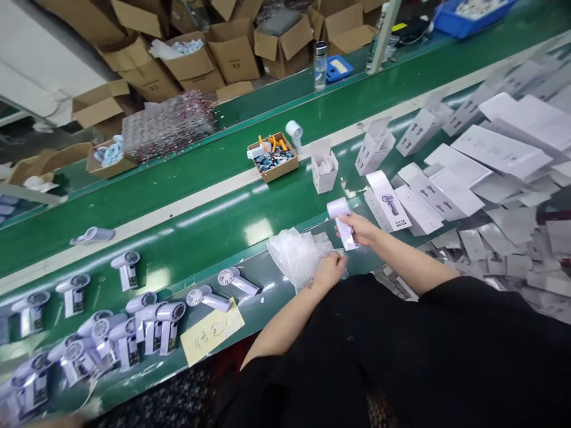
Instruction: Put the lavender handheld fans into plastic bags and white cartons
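My right hand [360,229] is wrapped round the handle of a pale lilac handheld fan [339,209], held upright above the bench edge. Lower and a little to its left, my left hand [329,270] has its fingers curled at the right side of a pile of clear plastic bags [294,255]; it seems to pinch a bag there, though the fingertips are partly hidden. Two more lilac fans, a nearer fan [238,280] and a farther fan [207,297], lie to the left of the bags. A printed white box [389,202] lies flat beyond my right hand.
Many lilac fans [127,342] stand at left near a yellow handwritten card [213,334]. Open white boxes [325,169] line the green belt [209,220]. A small carton [279,169] holds parts and orange-handled tools. Flattened boxes [504,160] crowd the right. A co-worker's blurred hand [62,421] shows bottom left.
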Tool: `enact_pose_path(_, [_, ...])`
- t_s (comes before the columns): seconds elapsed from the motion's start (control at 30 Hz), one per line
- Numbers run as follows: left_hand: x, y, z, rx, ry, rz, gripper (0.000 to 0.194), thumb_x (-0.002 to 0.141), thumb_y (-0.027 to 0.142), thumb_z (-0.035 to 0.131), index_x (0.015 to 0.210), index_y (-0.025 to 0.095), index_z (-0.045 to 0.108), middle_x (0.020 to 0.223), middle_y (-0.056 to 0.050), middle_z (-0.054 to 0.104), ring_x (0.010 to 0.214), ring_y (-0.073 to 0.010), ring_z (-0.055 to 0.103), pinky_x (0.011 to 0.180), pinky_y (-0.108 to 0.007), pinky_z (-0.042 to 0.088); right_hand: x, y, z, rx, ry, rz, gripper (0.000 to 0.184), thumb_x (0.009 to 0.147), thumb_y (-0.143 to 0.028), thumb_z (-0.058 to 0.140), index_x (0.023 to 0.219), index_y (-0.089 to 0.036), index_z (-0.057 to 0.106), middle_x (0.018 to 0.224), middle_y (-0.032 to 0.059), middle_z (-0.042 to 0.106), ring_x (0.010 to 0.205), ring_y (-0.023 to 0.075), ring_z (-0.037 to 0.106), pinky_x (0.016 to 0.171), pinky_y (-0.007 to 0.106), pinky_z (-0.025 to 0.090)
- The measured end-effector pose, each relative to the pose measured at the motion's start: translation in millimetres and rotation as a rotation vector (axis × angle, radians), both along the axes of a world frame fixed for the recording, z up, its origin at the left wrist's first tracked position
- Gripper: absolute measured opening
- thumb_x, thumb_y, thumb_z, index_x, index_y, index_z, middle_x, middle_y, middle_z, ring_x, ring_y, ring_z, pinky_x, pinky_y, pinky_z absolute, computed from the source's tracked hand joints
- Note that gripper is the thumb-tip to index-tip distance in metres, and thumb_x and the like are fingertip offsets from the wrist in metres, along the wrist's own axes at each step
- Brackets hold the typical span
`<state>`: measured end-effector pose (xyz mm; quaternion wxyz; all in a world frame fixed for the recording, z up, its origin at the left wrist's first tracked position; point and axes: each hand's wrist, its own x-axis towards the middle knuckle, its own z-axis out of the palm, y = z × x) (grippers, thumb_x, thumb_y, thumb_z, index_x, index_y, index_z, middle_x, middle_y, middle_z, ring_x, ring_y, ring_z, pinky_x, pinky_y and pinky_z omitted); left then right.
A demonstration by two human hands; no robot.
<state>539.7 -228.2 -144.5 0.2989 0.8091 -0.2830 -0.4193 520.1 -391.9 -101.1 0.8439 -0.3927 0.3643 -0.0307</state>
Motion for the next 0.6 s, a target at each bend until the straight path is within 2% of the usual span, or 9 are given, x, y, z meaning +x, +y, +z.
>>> enact_pose_path(0.07, [-5.0,-14.1,-15.4,0.130,-0.206,-0.226,0.055,0.073,0.052,0.066,0.106,0.009,0.059,0.108,-0.023,0.061,0.101,-0.0334,0.060,0.085,-0.041,0.047,-26.3,-22.3,11.0,-0.065,0.025,0.001,0.027,0.075,-0.020,0.069,0.098,-0.022,0.054,0.072,-0.0029,0.059,0.060,0.0115,0.058,0.060,0.029,0.057])
enact_pose_path(0.1, [-6.6,-18.3,-22.0,0.175,-0.255,-0.268,0.059,0.069,0.048,0.072,0.110,0.008,0.057,0.113,-0.025,0.058,0.106,-0.0358,0.058,0.089,-0.044,0.044,-41.4,-29.1,15.5,-0.086,0.032,0.007,0.030,0.074,-0.019,0.070,0.099,-0.022,0.054,0.073,-0.0029,0.059,0.060,0.0114,0.058,0.061,0.030,0.057])
enact_pose_path(0.17, [-6.3,-21.0,-32.3,0.211,-0.259,-0.263,0.050,0.070,0.036,0.073,0.108,0.008,0.059,0.114,-0.025,0.057,0.110,-0.0357,0.056,0.093,-0.044,0.042,-72.2,-32.9,21.3,-0.090,0.030,0.000,0.034,0.070,-0.019,0.072,0.100,-0.020,0.056,0.075,-0.0012,0.061,0.062,0.0127,0.059,0.061,0.030,0.057])
enact_pose_path(0.27, [3.4,-16.0,-37.4,0.168,-0.166,-0.234,0.017,0.079,0.022,0.061,0.091,0.011,0.066,0.103,-0.020,0.064,0.102,-0.0301,0.061,0.089,-0.040,0.044,-111.6,-17.3,22.1,0.012,0.035,-0.032,0.037,0.067,-0.021,0.074,0.098,-0.018,0.056,0.078,0.0028,0.064,0.068,0.0168,0.063,0.059,0.030,0.057])
enact_pose_path(0.37, [14.5,-8.7,-27.7,0.066,-0.080,-0.215,0.018,0.083,0.020,0.051,0.083,0.014,0.068,0.091,-0.011,0.069,0.091,-0.0228,0.063,0.083,-0.033,0.046,-131.4,12.7,17.4,0.206,0.026,0.044,0.043,0.064,-0.019,0.075,0.102,-0.018,0.053,0.082,0.0043,0.065,0.069,0.0188,0.066,0.058,0.031,0.057])
enact_pose_path(0.47, [19.7,-1.0,-8.5,-0.078,0.013,-0.167,0.020,0.084,0.021,0.047,0.087,0.015,0.067,0.087,-0.006,0.068,0.083,-0.0165,0.062,0.077,-0.027,0.046,-128.4,40.1,11.2,0.330,-0.049,0.177,0.050,0.063,-0.020,0.074,0.107,-0.018,0.051,0.086,0.0035,0.065,0.070,0.0196,0.067,0.057,0.032,0.057])
enact_pose_path(0.53, [22.3,5.8,3.9,-0.209,0.188,-0.050,0.015,0.078,0.022,0.052,0.082,0.015,0.065,0.078,-0.003,0.066,0.074,-0.0140,0.059,0.070,-0.024,0.045,-120.0,49.9,8.2,0.336,-0.067,0.212,0.050,0.062,-0.022,0.074,0.106,-0.018,0.051,0.084,0.0029,0.065,0.069,0.0193,0.067,0.055,0.031,0.057])
enact_pose_path(0.6, [26.5,13.3,13.5,-0.323,0.388,0.137,0.012,0.071,0.026,0.059,0.074,0.015,0.062,0.066,0.000,0.060,0.062,-0.0116,0.053,0.063,-0.022,0.041,-113.1,53.1,6.6,0.290,-0.034,0.230,0.049,0.060,-0.022,0.075,0.104,-0.018,0.052,0.082,0.0030,0.065,0.068,0.0189,0.066,0.052,0.029,0.056])
